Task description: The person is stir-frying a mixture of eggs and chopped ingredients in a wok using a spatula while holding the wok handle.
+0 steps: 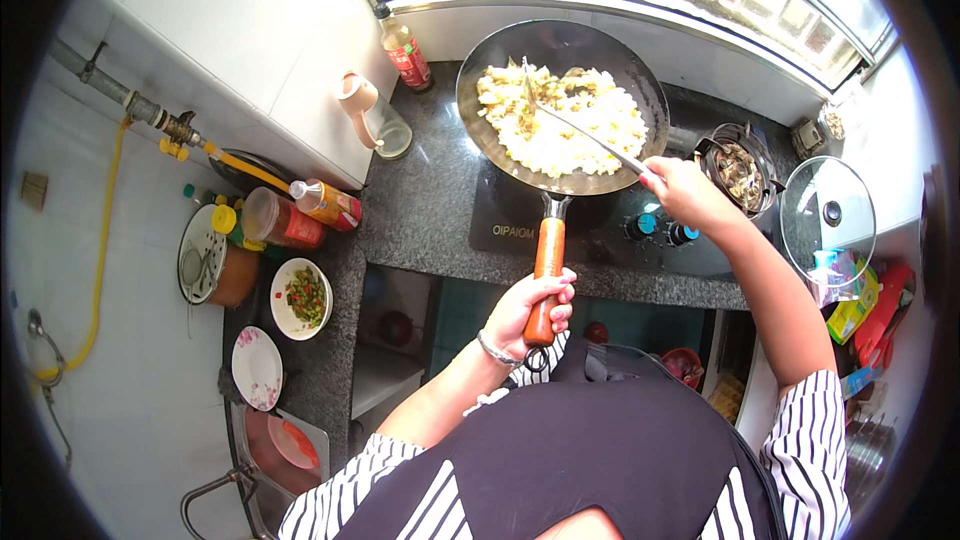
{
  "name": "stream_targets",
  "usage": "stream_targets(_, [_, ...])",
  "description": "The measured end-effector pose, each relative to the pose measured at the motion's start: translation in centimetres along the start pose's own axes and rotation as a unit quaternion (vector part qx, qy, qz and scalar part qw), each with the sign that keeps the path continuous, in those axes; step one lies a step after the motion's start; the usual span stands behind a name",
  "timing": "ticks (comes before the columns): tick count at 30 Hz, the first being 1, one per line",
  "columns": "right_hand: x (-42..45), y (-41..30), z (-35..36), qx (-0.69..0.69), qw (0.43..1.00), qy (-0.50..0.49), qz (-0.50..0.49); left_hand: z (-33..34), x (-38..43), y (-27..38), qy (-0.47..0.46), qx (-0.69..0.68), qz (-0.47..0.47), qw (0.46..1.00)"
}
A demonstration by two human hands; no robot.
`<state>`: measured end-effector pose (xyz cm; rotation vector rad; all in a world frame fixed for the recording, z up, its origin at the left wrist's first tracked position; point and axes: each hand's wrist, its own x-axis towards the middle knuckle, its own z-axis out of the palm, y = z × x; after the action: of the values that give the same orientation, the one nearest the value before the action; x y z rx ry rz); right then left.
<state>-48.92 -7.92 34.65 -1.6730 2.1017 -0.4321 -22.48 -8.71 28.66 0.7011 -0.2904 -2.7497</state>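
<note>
A dark wok [555, 45] sits over the black gas cooktop [510, 229], and its wooden handle [550, 255] points toward me. My left hand [529, 307] is wrapped around the lower end of that handle. Inside the wok lies a broad heap of pale yellow and white food that looks like fried rice [600, 127], browner on the left side. My right hand [682, 191] grips a metal spatula [585, 136] near the wok's right rim. The spatula's blade reaches into the browner part of the heap, partly covered by food.
Right of the wok is a second burner [739, 169]; a glass lid [828, 221] stands beyond it. At left are a sauce bottle [406, 52], a clear jug [386, 124], a bowl of chopped green and red peppers [302, 300], a floral plate [256, 367] and a sink [262, 439].
</note>
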Motion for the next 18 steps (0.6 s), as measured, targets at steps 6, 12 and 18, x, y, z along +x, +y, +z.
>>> stream_targets(6, [0.6,0.3,-1.7,0.177,0.968,-0.034,0.174,0.0,0.2,-0.1,-0.005,0.004,-0.001,1.000])
stream_targets(12, [-1.0,-0.4,-1.3,0.238,0.941,-0.147,0.189,0.0,0.1,-0.1,-0.004,0.002,0.001,1.000])
stream_targets(18, [-1.0,2.2,-2.7,-0.188,0.968,0.104,-0.131,-0.1,-0.3,-0.2,-0.003,0.002,0.009,1.000])
